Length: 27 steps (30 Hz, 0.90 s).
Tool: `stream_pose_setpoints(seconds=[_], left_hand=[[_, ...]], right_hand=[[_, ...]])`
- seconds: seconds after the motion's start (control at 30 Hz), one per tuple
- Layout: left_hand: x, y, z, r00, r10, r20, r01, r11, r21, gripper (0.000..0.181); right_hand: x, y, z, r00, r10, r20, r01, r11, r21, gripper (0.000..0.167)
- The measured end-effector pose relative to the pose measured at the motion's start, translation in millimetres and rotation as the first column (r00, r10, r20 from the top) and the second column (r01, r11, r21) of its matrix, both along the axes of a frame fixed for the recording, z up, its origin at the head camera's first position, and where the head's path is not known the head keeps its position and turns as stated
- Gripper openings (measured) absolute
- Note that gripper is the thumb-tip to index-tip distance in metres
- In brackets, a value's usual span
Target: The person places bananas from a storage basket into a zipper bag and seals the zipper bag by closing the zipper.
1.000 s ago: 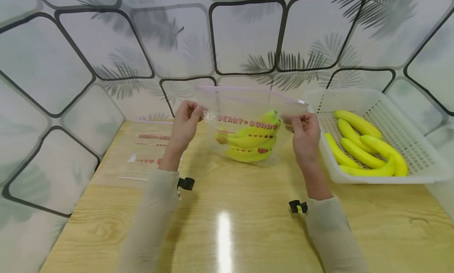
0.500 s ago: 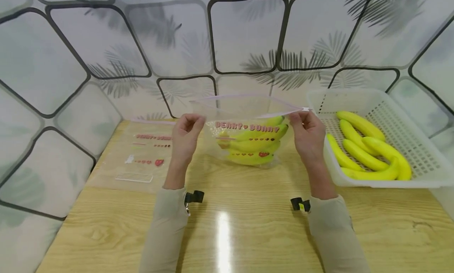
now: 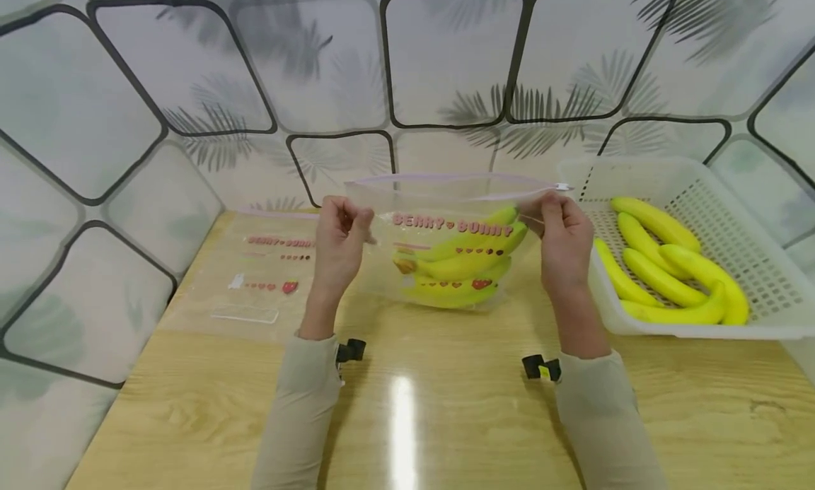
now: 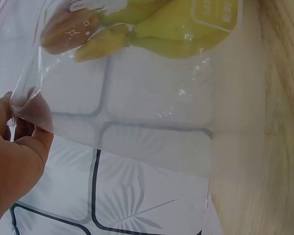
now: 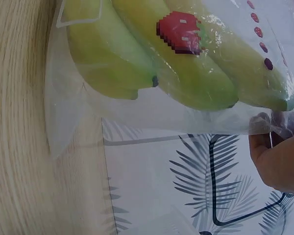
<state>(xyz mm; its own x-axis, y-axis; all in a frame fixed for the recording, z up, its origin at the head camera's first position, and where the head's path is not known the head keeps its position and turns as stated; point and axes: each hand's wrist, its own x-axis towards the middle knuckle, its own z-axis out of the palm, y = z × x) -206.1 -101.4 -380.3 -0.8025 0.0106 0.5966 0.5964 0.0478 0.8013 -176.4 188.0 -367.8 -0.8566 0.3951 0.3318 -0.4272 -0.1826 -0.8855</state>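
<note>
A clear zip bag (image 3: 382, 278) printed with pink lettering stands on the table, with a bunch of bananas (image 3: 461, 266) inside. My left hand (image 3: 337, 253) pinches its left edge between thumb and fingers; the left wrist view shows that hand (image 4: 19, 152) gripping the film. At the right edge, my right hand (image 3: 565, 253) pinches the bag below a white slider (image 3: 562, 187). In the right wrist view the right hand (image 5: 279, 159) holds crumpled film beside the banana tips (image 5: 284, 104).
Another printed zip bag (image 3: 219, 285) lies flat on the table (image 3: 471, 419) at the left, partly behind my left hand. A white basket (image 3: 773, 264) with several loose bananas (image 3: 662, 276) stands at the right. A patterned wall covering (image 3: 452, 59) rises behind.
The raised bag top has come down from its earlier height, and both hands have shifted slightly right in the head view. Both keep hold of the bag's edges.
</note>
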Motion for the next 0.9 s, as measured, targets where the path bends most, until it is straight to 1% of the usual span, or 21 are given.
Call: stream_pose_setpoints(seconds=[0.07, 0.13, 0.2, 0.27, 0.3, 0.37, 0.4, 0.43, 0.5, 0.53, 0.57, 0.6, 0.67, 0.7, 0.73, 0.77, 0.8, 0.83, 0.9], left_hand=[[-0.9, 4.0, 1.5, 1.000, -0.004, -0.021, 0.004, 1.000, -0.024, 0.013], [-1.6, 6.8, 1.7, 1.000, -0.004, -0.028, 0.003, 0.999, -0.046, 0.014], [-1.9, 8.0, 0.4, 1.000, -0.005, -0.018, 0.004, 0.998, -0.061, 0.012], [-1.3, 8.4, -1.5, 1.000, -0.004, 0.007, 0.004, 0.998, -0.064, 0.010], [-0.4, 8.7, -2.3, 1.000, 0.000, 0.017, 0.001, 0.998, -0.060, 0.011], [1.1, 9.8, -3.9, 0.999, 0.020, 0.035, -0.018, 0.999, -0.033, 0.021], [2.1, 10.7, -4.4, 0.999, 0.036, 0.038, -0.036, 0.999, -0.010, 0.026], [3.0, 11.1, -5.1, 0.997, 0.064, 0.034, -0.065, 0.998, 0.008, 0.031], [4.1, 12.2, -6.2, 0.991, 0.132, 0.002, -0.132, 0.990, 0.053, 0.040], [4.2, 12.6, -7.2, 0.984, 0.177, -0.020, -0.175, 0.982, 0.069, 0.044], [3.9, 13.0, -8.1, 0.972, 0.227, -0.053, -0.223, 0.972, 0.079, 0.048], [3.2, 13.5, -9.1, 0.956, 0.278, -0.090, -0.271, 0.959, 0.087, 0.052], [1.5, 15.2, -10.9, 0.916, 0.364, -0.168, -0.353, 0.931, 0.091, 0.059], [0.4, 16.3, -11.9, 0.893, 0.403, -0.201, -0.393, 0.915, 0.089, 0.061], [-0.4, 17.6, -12.4, 0.872, 0.430, -0.232, -0.423, 0.902, 0.085, 0.062], [-1.1, 19.1, -12.7, 0.858, 0.445, -0.257, -0.439, 0.895, 0.082, 0.062], [-1.5, 20.6, -12.8, 0.850, 0.450, -0.273, -0.446, 0.892, 0.080, 0.062], [-1.3, 22.0, -12.7, 0.849, 0.448, -0.281, -0.445, 0.892, 0.079, 0.061], [-1.2, 23.8, -11.9, 0.852, 0.446, -0.274, -0.440, 0.894, 0.085, 0.061]], right_hand=[[-0.4, 0, 2.4, 1.000, 0.004, 0.007, -0.004, 0.998, -0.060, 0.026], [-0.7, -1, 3.6, 1.000, -0.001, 0.020, 0.003, 0.995, -0.096, 0.026], [-0.8, -3, 2.9, 0.999, -0.013, 0.038, 0.017, 0.995, -0.100, 0.026], [0.6, -6, 0.4, 0.999, -0.028, 0.041, 0.030, 0.998, -0.055, 0.026], [1.5, -7, -1.0, 0.999, -0.034, 0.039, 0.035, 0.999, -0.025, 0.026], [3.5, -10, -3.5, 0.999, -0.039, 0.036, 0.038, 0.999, 0.030, 0.026], [4.8, -10, -4.1, 0.999, -0.034, 0.036, 0.032, 0.998, 0.052, 0.026], [5.6, -12, -4.6, 0.999, -0.027, 0.039, 0.024, 0.997, 0.075, 0.025], [6.8, -13, -3.7, 0.998, -0.005, 0.057, -0.001, 0.996, 0.095, 0.024], [7.7, -14, -2.5, 0.998, 0.008, 0.068, -0.015, 0.995, 0.104, 0.024], [8.4, -15, -1.2, 0.997, 0.025, 0.079, -0.033, 0.994, 0.107, 0.023], [9.3, -16, 0.2, 0.995, 0.040, 0.089, -0.048, 0.994, 0.100, 0.023], [11.3, -17, 3.8, 0.992, 0.056, 0.110, -0.064, 0.995, 0.070, 0.024], [12.1, -18, 5.3, 0.992, 0.053, 0.114, -0.060, 0.997, 0.053, 0.025], [12.9, -18, 6.8, 0.992, 0.045, 0.120, -0.049, 0.998, 0.028, 0.026], [13.3, -18, 7.6, 0.992, 0.036, 0.120, -0.036, 0.999, 0.000, 0.026], [13.6, -19, 8.0, 0.993, 0.014, 0.117, -0.012, 1.000, -0.022, 0.027], [13.4, -19, 8.1, 0.994, -0.006, 0.106, 0.011, 0.999, -0.048, 0.027], [12.5, -19, 7.6, 0.996, -0.045, 0.073, 0.051, 0.996, -0.076, 0.028]])
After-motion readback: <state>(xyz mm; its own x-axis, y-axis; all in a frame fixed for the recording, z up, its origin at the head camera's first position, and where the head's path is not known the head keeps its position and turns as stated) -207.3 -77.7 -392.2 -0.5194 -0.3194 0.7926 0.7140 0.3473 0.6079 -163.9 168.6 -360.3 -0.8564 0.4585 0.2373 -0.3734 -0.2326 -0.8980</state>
